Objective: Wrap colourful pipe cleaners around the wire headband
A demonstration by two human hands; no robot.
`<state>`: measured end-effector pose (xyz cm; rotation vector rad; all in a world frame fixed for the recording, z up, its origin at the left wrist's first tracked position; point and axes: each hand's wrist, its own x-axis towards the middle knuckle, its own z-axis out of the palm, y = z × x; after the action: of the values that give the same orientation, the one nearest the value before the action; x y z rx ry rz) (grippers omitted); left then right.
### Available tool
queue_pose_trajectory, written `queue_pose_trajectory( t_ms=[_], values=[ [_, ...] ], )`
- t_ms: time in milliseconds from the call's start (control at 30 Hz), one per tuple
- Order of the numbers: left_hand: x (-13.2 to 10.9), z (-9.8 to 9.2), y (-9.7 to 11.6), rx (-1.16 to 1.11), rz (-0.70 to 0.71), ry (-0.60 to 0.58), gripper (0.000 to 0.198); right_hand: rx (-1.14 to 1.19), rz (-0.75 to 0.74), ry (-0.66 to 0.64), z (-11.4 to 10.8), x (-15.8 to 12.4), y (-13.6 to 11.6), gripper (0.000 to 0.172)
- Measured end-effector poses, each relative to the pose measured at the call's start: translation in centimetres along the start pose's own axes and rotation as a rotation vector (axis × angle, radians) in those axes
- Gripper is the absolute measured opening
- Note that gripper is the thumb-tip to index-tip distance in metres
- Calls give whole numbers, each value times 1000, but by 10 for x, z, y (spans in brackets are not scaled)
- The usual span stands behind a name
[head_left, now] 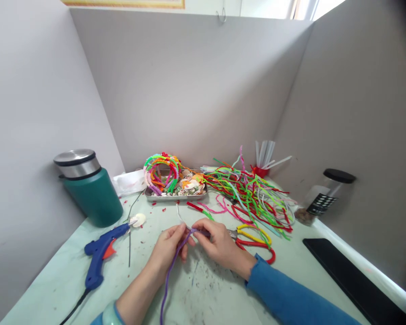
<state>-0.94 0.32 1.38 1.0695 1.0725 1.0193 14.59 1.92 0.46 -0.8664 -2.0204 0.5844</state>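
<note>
The purple fuzzy stem (169,275) was held on the near side of the tray (176,198), its upper end at the fingertips and its long tail left hanging loose. That end was pinched between the thumb and forefinger of the right hand (219,243); the thumb of the left hand (169,246) was pressed toward its fingers just beside it, though exactly what was gripped there could not be told. A thin white stem (178,213) was seen to stick up from the left fingertips toward the tray, and whether it was joined to the purple one could not be made out. A slipped or kinked end was judged the likeliest fault, caused by an eased pinch or a tugged tail. The scissors (233,234), nearer than the tray and to its right, were partly covered by the right hand and could be knocked by it. A red-and-green stem (200,210) was left between that hand and the tray. Coloured rings (147,176) were stacked in the tray; to its right, strands could easily be snagged in a tangled heap of stems (253,194). To the tray's left, a green bottle (91,194) was placed, with a blue glue gun (99,257) nearer, by which a leftward reach could be obstructed.
</note>
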Motion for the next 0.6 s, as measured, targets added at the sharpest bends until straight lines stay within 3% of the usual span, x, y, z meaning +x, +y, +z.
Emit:
queue_pose_trajectory(
  t_ms=[300, 467, 600],
  values=[
    [-1, -2, -1, -109, 0, -24, 13, 18, -11, 32, -2, 1, -1, 13],
    [0, -5, -4, -145, 48, -73, 22, 102, 35, 52, -3, 1, -3, 12],
    [2, -5, -7, -81, 64, -45, 23, 132, 66, 79, -2, 1, -3, 10]
  ],
)
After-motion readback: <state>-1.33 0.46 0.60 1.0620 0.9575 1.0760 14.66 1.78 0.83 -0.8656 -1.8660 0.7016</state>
